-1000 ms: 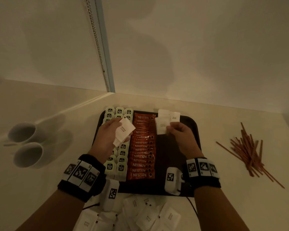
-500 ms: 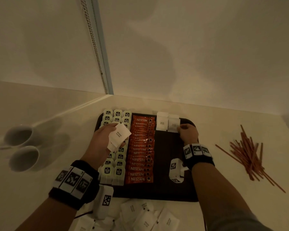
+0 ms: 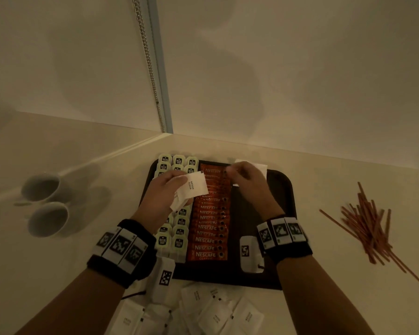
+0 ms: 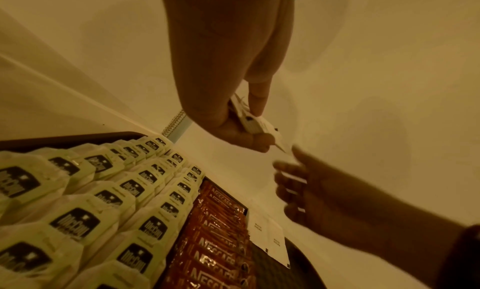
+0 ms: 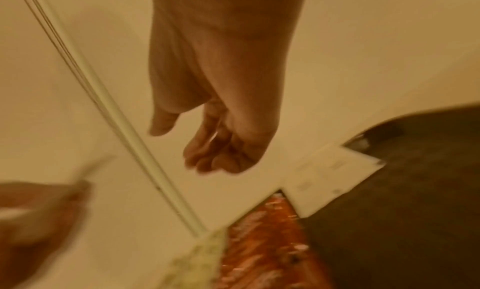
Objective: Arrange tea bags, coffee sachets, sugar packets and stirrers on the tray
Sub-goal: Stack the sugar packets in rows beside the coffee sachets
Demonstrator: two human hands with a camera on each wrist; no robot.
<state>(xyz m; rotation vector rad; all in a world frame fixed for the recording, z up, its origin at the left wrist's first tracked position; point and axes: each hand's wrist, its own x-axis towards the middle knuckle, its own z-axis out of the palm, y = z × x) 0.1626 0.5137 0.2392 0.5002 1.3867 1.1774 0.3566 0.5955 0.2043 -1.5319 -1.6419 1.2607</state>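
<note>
A dark tray (image 3: pixel 271 274) holds rows of pale green tea bags (image 3: pixel 179 243) on its left and a column of orange coffee sachets (image 3: pixel 208 238) in its middle. White sugar packets (image 3: pixel 260 166) lie at its far end, partly behind my right hand. My left hand (image 3: pixel 177 187) grips a small stack of sugar packets (image 3: pixel 194 189) above the tea bags; the left wrist view shows the stack (image 4: pixel 254 123) pinched by thumb and fingers. My right hand (image 3: pixel 230 172) hovers just right of that stack, its fingers loose and empty (image 5: pixel 207 156). Brown stirrers (image 3: pixel 370 228) lie on the counter, right of the tray.
Several loose sugar packets (image 3: pixel 211 313) lie in a heap on the counter in front of the tray. Two white cups (image 3: pixel 44 206) stand at the left. A wall and a window frame with a bead chain (image 3: pixel 153 68) close off the far side.
My right hand carried a sugar packet to the tray's far end, left it beside the others there, and has come back empty toward the stack in my left hand.
</note>
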